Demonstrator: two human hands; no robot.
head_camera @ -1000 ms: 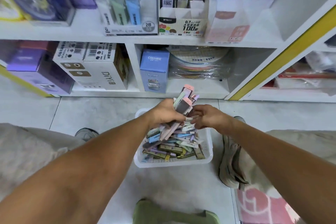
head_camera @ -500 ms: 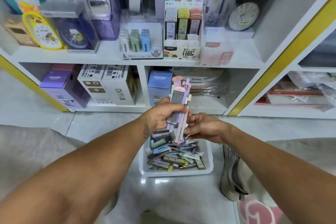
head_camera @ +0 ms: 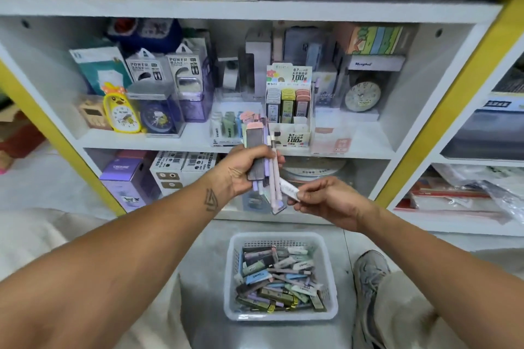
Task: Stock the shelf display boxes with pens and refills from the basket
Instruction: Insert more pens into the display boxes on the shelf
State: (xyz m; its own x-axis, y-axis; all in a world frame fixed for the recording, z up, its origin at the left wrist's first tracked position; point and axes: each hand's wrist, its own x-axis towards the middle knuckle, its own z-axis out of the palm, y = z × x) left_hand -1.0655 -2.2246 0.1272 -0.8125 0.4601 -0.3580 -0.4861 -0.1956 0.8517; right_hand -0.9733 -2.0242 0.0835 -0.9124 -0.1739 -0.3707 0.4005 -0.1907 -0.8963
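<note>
Two hands are busy in front of the shelf: the left hand [head_camera: 249, 167] grips an upright bundle of pens and refill cases [head_camera: 262, 161], fingers curled round it, while the right hand [head_camera: 320, 198] pinches a single small white pack [head_camera: 289, 191] just beside the bundle's lower end. The step looks like sorting, with one item singled out for a display box. The refill display box [head_camera: 289, 110] stands on the middle shelf right behind the bundle, its three rows seemingly near full, though blur makes that hard to judge. Next the pack needs lifting forward over the shelf edge [head_camera: 198, 147] into a matching slot. Room is tight there, with boxes close on both sides. The basket [head_camera: 280, 238] sits on the floor below, well apart from the hands and holding many more pieces.
</note>
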